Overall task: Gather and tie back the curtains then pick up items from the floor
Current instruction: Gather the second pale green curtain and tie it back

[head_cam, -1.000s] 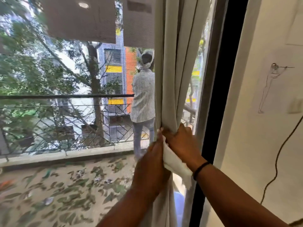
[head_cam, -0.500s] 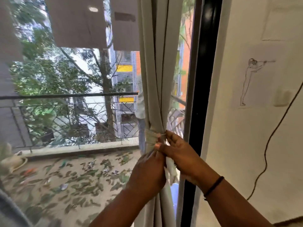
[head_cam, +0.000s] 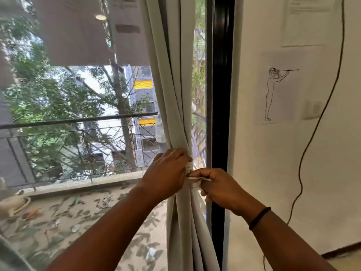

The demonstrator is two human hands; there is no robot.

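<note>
Head view: the gathered curtain (head_cam: 176,106), soft and light, bunches easily where the left hand (head_cam: 168,173) closes its grip around the folds. Just right of that grip, the right hand (head_cam: 218,189) pinches the limp white tieback (head_cam: 192,179), best held near its end.

No text, label, brand or number can be read anywhere. A sheet of paper (head_cam: 304,20) stuck on the wall (head_cam: 263,173) near its top right carries a few lines of print at its upper edge, too faint and small to make out. Below it, a second sheet (head_cam: 277,89) bears only a line drawing of a standing figure, with no lettering. The yellow panels (head_cam: 143,84) on the building outside show no writing.
</note>
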